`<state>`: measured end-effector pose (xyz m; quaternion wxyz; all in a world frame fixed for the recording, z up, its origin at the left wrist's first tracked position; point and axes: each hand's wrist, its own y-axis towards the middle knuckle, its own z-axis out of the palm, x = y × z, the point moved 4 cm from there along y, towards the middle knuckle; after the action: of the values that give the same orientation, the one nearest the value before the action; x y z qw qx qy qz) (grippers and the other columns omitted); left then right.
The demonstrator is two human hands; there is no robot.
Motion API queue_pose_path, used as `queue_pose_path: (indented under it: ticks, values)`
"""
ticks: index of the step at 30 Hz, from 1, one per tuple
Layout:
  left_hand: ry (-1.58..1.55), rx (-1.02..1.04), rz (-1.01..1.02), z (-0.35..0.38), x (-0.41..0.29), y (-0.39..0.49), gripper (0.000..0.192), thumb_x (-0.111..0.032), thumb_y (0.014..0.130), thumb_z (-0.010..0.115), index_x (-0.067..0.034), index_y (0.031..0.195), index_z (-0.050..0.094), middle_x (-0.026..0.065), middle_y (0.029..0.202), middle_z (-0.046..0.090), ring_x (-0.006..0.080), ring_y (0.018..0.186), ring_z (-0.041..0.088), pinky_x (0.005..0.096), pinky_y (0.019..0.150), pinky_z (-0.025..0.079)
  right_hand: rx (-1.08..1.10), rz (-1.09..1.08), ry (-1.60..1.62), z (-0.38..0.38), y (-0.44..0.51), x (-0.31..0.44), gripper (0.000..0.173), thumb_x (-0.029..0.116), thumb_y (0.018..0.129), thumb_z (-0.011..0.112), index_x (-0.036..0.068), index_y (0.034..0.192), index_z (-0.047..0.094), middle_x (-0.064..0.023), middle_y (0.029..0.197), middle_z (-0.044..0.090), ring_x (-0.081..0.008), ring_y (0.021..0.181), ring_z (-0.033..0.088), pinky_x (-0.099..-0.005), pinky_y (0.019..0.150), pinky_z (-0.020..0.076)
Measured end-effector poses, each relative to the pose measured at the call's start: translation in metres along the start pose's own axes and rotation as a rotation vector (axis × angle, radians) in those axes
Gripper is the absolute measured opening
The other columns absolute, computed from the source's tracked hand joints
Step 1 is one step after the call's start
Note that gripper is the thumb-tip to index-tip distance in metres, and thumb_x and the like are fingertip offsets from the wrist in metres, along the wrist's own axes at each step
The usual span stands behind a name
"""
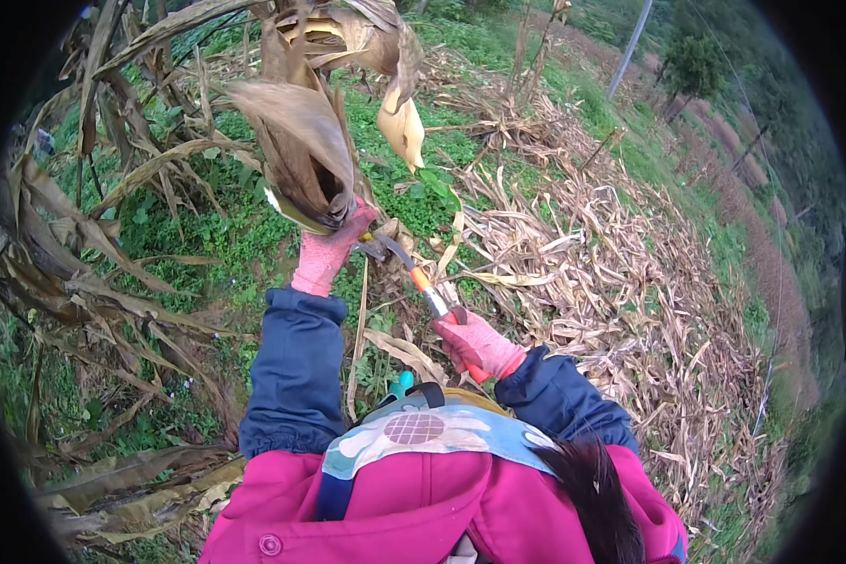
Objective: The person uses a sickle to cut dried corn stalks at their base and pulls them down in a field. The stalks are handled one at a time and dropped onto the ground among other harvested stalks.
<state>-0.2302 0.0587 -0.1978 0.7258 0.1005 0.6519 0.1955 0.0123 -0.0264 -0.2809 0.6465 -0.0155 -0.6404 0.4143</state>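
My left hand (330, 243), in a pink glove, grips a dry corn stalk (303, 151) with brown, partly blurred leaves. The stalk rises away from me toward the top of the view. In my right hand (479, 343), also gloved in pink, is the orange handle of a sickle (424, 283). Its curved grey blade reaches up and left to the stalk, just right of and below my left hand. Leaves and stalk hide the blade's tip, so I cannot tell how deep it sits.
Dry standing corn plants (134, 155) crowd the left side. Cut stalks and husks (606, 282) lie in a broad band on the right. Low green weeds (183, 233) cover the ground between. A pole (629, 49) stands on the slope at the upper right.
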Motion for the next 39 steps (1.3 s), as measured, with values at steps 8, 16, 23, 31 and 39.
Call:
queue_pose_path:
  ticks: [8, 16, 23, 31, 39]
  values:
    - [0.086, -0.118, -0.029, -0.047, -0.004, -0.042, 0.016, -0.007, 0.078, 0.069, -0.009, 0.086, 0.055, -0.0018, 0.08, 0.053, 0.0088, 0.074, 0.049, 0.0228, 0.068, 0.042, 0.135, -0.054, -0.176, 0.031, 0.031, 0.017, 0.028, 0.032, 0.086, 0.055, 0.006, 0.08, 0.044, -0.0014, 0.057, 0.045, -0.0137, 0.04, 0.047, -0.0291, 0.035, 0.0416]
    - [0.196, -0.191, -0.006, -0.079, -0.006, -0.044, 0.014, -0.021, 0.083, 0.065, -0.011, 0.087, 0.055, 0.0, 0.08, 0.056, 0.0107, 0.072, 0.052, 0.0248, 0.068, 0.042, 0.2, -0.003, -0.185, 0.018, -0.008, 0.006, 0.035, 0.037, 0.088, 0.053, 0.004, 0.077, 0.048, -0.0005, 0.057, 0.046, -0.0114, 0.042, 0.046, -0.0272, 0.038, 0.0396]
    - [-0.731, -0.39, -0.334, -0.117, 0.113, -0.158, 0.04, -0.035, 0.081, 0.067, -0.02, 0.115, 0.052, 0.0005, 0.117, 0.053, 0.0164, 0.082, 0.058, 0.0403, 0.08, 0.049, -0.107, -0.064, -0.242, -0.023, -0.03, -0.021, 0.026, 0.025, 0.086, 0.06, 0.007, 0.096, 0.045, -0.0002, 0.062, 0.048, -0.0093, 0.045, 0.045, -0.0254, 0.037, 0.0386]
    - [-0.888, -0.397, -0.182, -0.076, 0.12, -0.166, 0.033, -0.031, 0.083, 0.065, -0.023, 0.114, 0.053, -0.0006, 0.121, 0.051, 0.0157, 0.085, 0.059, 0.04, 0.079, 0.054, -0.157, -0.384, -0.001, 0.002, 0.015, 0.016, 0.025, 0.014, 0.087, 0.06, 0.009, 0.102, 0.041, 0.0033, 0.06, 0.044, -0.0055, 0.043, 0.039, -0.0215, 0.037, 0.0325]
    - [-0.896, -0.377, -0.174, -0.073, 0.125, -0.161, 0.034, -0.034, 0.084, 0.063, -0.025, 0.115, 0.055, -0.0011, 0.124, 0.05, 0.0163, 0.086, 0.058, 0.0425, 0.081, 0.052, -0.384, -0.446, -0.294, -0.034, 0.028, -0.015, 0.023, 0.012, 0.086, 0.062, 0.007, 0.101, 0.045, 0.0023, 0.064, 0.05, -0.0054, 0.047, 0.044, -0.0226, 0.04, 0.0327]
